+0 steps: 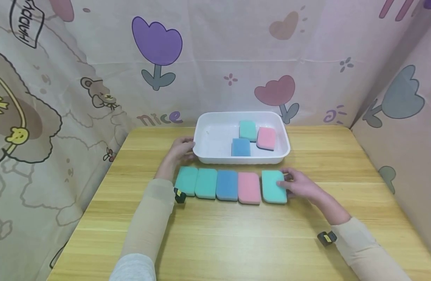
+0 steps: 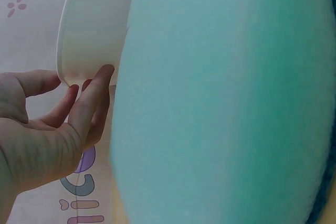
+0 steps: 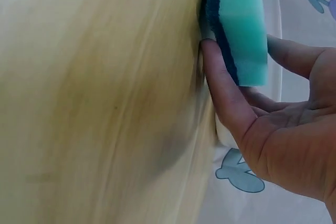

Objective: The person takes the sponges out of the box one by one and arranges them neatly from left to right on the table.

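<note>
My right hand (image 1: 299,184) pinches a green sponge (image 1: 272,187) at its right edge, thumb on top and fingers beneath. In the right wrist view the sponge's dark scouring side (image 3: 223,35) faces the table. My left hand (image 1: 181,150) holds the left end of a white plastic tray (image 1: 215,134), thumb at the rim, fingers against the wall. Left of the held sponge, a row holds a pink sponge (image 1: 249,188), a blue sponge (image 1: 227,185) and two green sponges (image 1: 206,183). A green sponge (image 2: 210,98) fills much of the left wrist view.
Inside the tray lie a green sponge (image 1: 248,130), a pink sponge (image 1: 266,138) and a blue sponge (image 1: 241,147), toward its right half. The wooden table (image 1: 236,242) ends at a printed cloth (image 1: 215,47) behind the tray. Cloth also hangs at both sides.
</note>
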`<action>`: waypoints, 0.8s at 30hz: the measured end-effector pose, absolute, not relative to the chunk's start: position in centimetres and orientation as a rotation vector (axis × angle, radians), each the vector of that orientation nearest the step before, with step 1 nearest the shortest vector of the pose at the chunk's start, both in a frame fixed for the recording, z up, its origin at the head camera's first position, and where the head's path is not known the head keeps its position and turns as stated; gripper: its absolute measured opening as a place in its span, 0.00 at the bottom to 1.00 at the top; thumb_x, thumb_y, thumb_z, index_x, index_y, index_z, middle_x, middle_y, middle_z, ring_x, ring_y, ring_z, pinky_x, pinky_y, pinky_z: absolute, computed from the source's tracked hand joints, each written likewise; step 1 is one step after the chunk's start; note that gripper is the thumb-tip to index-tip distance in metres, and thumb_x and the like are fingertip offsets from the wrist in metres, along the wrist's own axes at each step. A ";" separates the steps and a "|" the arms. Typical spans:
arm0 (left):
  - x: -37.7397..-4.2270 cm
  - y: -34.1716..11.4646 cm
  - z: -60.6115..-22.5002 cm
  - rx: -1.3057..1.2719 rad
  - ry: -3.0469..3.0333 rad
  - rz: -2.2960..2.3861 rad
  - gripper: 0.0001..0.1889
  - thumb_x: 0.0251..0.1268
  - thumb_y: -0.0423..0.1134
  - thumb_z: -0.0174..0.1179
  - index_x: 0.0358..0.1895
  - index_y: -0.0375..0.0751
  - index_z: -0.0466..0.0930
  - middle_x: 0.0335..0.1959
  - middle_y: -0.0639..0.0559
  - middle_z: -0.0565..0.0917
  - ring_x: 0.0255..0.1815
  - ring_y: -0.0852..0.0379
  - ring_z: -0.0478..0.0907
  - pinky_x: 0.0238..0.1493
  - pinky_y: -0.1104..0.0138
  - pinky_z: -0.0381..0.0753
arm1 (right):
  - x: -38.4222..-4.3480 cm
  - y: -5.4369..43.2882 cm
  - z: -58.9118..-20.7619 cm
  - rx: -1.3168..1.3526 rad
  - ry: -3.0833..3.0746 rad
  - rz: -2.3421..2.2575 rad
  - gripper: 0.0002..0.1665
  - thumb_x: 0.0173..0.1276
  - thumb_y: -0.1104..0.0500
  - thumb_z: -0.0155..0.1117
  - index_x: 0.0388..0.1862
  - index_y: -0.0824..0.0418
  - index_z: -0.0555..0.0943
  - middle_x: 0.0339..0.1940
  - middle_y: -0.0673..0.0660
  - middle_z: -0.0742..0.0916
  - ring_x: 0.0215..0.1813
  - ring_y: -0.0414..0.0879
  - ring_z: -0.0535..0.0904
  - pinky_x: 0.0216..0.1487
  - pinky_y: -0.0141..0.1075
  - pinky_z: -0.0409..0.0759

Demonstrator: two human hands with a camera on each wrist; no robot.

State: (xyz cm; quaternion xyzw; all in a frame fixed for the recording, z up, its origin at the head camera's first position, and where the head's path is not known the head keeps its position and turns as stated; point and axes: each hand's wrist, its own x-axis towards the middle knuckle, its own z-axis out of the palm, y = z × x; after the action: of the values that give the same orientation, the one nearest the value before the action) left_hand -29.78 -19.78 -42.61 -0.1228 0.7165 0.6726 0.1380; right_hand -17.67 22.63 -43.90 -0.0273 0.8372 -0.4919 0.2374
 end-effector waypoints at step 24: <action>-29.7 -19.9 -42.6 -0.310 2.067 1.962 0.27 0.78 0.33 0.53 0.76 0.32 0.63 0.71 0.33 0.71 0.68 0.37 0.75 0.56 0.59 0.88 | -17.9 21.6 -44.3 -0.110 2.371 -1.235 0.38 0.79 0.59 0.60 0.76 0.80 0.59 0.68 0.79 0.72 0.61 0.67 0.79 0.44 0.44 0.91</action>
State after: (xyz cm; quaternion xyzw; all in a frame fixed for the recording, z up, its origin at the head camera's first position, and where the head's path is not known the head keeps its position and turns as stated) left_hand -29.75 -19.88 -42.61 -0.1073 0.7143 0.6778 0.1371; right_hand -17.94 21.59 -44.27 -0.0401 0.8622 -0.4491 0.2310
